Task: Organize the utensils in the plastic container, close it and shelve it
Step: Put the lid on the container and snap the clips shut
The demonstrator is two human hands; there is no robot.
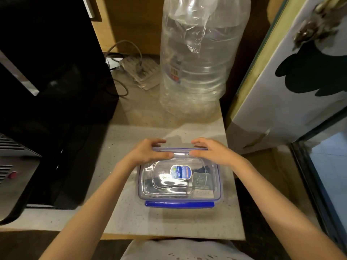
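Observation:
A clear plastic container with its lid on rests on the speckled grey counter, in the middle of the head view. The lid carries a blue-and-white sticker, and a blue latch lies flat along the near side. Dark utensils show dimly through the plastic. My left hand and my right hand both grip the far edge of the container, fingers curled over the far latch, thumbs on the lid. The far latch is mostly hidden under my fingers.
A large clear water bottle stands just behind the container. A black appliance fills the left side. A power strip with cables lies at the back. A white cabinet door stands on the right, and the counter's front edge is close to me.

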